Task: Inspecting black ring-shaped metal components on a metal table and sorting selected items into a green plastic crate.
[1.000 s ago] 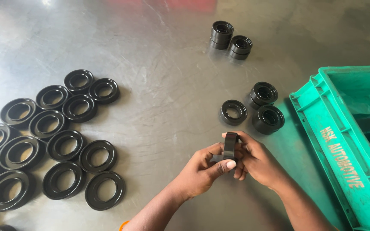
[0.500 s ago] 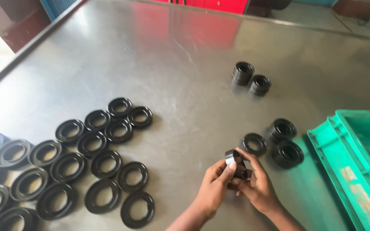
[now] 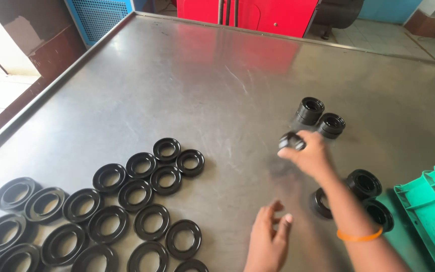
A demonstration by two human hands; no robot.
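Right hand (image 3: 309,156) grips black ring (image 3: 291,141) beside stacks (image 3: 310,110); left hand (image 3: 269,236) spread, ungripping.

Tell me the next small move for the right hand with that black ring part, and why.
Probably lower it onto the steel table beside the two stacked ring parts. The right hand grips an assembled ring part in its fingers just short of those stacks, with bare surface below. The left hand hangs empty near the flat rings.

Right hand (image 3: 310,153), ring (image 3: 292,141) now outstretched
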